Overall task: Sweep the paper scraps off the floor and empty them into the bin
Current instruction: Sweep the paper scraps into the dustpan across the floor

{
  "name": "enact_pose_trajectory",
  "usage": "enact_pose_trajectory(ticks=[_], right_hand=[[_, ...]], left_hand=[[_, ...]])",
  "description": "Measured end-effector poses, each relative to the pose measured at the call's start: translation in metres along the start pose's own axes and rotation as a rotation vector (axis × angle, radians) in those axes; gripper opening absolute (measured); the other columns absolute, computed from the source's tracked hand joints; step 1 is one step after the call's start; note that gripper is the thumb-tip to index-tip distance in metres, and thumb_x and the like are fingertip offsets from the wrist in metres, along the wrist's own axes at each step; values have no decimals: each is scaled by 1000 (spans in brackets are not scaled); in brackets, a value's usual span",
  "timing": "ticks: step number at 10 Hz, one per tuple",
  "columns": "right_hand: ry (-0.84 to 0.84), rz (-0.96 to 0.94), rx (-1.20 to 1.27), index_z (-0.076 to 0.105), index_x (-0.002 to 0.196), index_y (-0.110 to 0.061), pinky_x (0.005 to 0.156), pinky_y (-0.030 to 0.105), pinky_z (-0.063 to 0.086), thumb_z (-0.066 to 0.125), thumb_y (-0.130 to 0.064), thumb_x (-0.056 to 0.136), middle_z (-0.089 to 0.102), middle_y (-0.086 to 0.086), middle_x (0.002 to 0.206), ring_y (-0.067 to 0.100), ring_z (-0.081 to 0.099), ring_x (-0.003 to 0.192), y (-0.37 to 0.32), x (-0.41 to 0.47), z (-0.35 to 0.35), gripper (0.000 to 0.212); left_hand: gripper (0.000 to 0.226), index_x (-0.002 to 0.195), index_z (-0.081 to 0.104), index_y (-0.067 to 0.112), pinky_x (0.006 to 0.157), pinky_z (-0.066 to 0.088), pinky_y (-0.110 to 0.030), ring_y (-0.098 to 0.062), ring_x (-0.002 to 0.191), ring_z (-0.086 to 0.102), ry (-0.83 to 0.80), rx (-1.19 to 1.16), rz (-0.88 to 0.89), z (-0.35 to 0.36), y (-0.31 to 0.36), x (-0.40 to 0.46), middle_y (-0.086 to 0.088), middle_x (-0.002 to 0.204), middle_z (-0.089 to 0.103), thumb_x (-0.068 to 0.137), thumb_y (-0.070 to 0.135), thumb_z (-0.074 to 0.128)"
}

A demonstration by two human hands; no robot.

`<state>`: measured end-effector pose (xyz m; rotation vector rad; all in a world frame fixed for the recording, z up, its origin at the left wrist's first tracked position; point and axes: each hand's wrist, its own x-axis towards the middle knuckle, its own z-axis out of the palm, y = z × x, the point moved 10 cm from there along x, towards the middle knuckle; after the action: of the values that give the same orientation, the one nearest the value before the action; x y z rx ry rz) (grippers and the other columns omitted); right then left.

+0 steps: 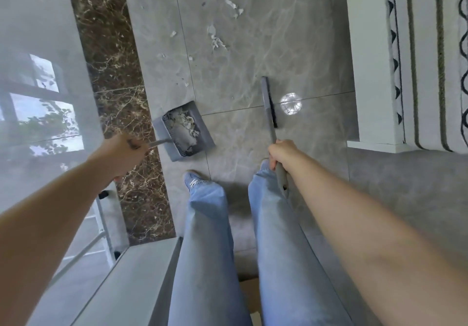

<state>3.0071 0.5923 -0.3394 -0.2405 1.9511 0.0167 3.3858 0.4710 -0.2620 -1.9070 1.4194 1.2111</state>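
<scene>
My left hand [121,154] grips the handle of a grey dustpan [200,125], which sits low over the grey floor tiles and holds a pile of white paper scraps [186,123]. My right hand [282,154] grips the grey handle of a broom; the broom head [269,102] with dark bristles lies to the right of the dustpan, apart from it. Several loose paper scraps [216,38] lie scattered on the floor beyond both tools. No bin is in view.
A brown marble strip [111,72] runs along the left, beside a glossy reflective surface [38,72]. A white patterned rug or furniture edge [405,59] stands at the right. My legs in blue jeans [210,237] fill the lower middle. A light spot [291,104] shines by the broom.
</scene>
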Motion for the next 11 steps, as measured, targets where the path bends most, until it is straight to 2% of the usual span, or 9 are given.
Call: enact_pose_trajectory(ticks=[1, 3, 4, 6, 7, 8, 9, 10, 11], right_hand=[[-174, -34, -144, 59, 97, -5, 37, 23, 44, 47, -4, 92, 51, 8, 67, 21, 51, 52, -8, -19, 68, 14], [-326, 106, 135, 45, 125, -5, 40, 14, 18, 36, 5, 93, 29, 1, 52, 11, 24, 35, 36, -89, 139, 34], [-284, 70, 169, 56, 93, -17, 41, 16, 19, 35, 3, 94, 26, -1, 50, 10, 23, 32, 42, -101, 135, 29], [-69, -72, -104, 42, 126, -39, 36, 30, 44, 37, 3, 84, 53, 10, 58, 19, 44, 30, 0, -58, 117, 60], [-77, -18, -78, 53, 135, -25, 33, 19, 32, 40, 7, 83, 52, 10, 56, 18, 40, 27, -14, -53, 136, 62], [-137, 69, 87, 61, 95, -16, 36, 15, 20, 37, -3, 97, 31, 2, 48, 11, 24, 31, 2, -66, 165, 27], [-174, 14, 146, 53, 133, -28, 38, 18, 22, 37, -2, 94, 31, 0, 47, 13, 26, 37, 9, -85, 179, 50], [-113, -82, 69, 33, 131, -51, 37, 21, 28, 41, -8, 93, 40, 1, 51, 16, 32, 35, -7, -99, 166, 57], [-48, -162, -17, 43, 122, -42, 36, 24, 32, 39, -18, 100, 42, 4, 46, 19, 37, 34, -48, -98, 145, 33]], left_hand=[[32, 79, 60, 15, 38, 36, -22, -21, 42, 44, 12, -45, -19, -9, -19, 5, -16, 67, 59, 101, 36, 50], [34, 90, 69, 4, 43, 36, -24, -24, 52, 50, 28, -80, 15, -11, -20, 15, -10, 65, 57, 100, 31, 50], [36, 90, 72, 4, 44, 41, -22, -25, 51, 53, 46, -80, 46, -12, -20, 14, -13, 66, 63, 98, 32, 49], [37, 87, 70, 1, 53, 57, -37, -25, 52, 53, 52, -98, 86, -11, -23, 25, -15, 69, 66, 95, 31, 50], [39, 73, 63, 5, 51, 54, -34, -24, 49, 50, 58, -78, 104, -12, -25, 25, -8, 61, 59, 95, 34, 49], [31, 79, 65, 22, 59, 62, -38, -27, 56, 64, 22, -58, 93, -17, -40, 15, -10, 70, 68, 97, 41, 47], [31, 74, 62, 22, 56, 57, -33, -26, 57, 61, 53, -74, 57, -30, -68, 2, -8, 66, 65, 98, 36, 49], [33, 87, 69, 9, 47, 43, -26, -25, 54, 54, 85, -225, -29, -44, -102, -6, -13, 68, 66, 98, 34, 51], [38, 91, 69, -1, 39, 34, -22, -19, 42, 44, 114, -360, -84, -59, -125, -10, -7, 56, 53, 99, 33, 54]])
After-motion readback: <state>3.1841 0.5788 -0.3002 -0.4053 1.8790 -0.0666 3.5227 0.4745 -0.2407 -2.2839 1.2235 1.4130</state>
